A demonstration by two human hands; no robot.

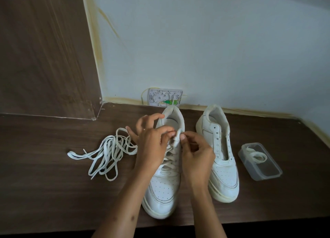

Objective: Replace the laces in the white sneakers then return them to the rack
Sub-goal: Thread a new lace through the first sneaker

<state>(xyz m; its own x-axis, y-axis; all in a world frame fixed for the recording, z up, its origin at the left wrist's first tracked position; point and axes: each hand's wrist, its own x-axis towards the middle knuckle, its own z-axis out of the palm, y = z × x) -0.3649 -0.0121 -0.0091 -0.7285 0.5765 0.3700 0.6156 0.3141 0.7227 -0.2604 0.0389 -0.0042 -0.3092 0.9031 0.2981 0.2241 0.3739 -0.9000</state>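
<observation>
Lacing is nearly done on the near sneaker: left hand and right hand pinch the lace at the top eyelets, fingers curled, probably threading or tying. Next comes the unlaced sneaker, using the lace in the tub. Old laces lie left; the bench edge is close, with room leftward.

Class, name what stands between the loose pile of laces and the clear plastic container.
In the head view: both white sneakers, and both hands lacing the nearer one.
</observation>
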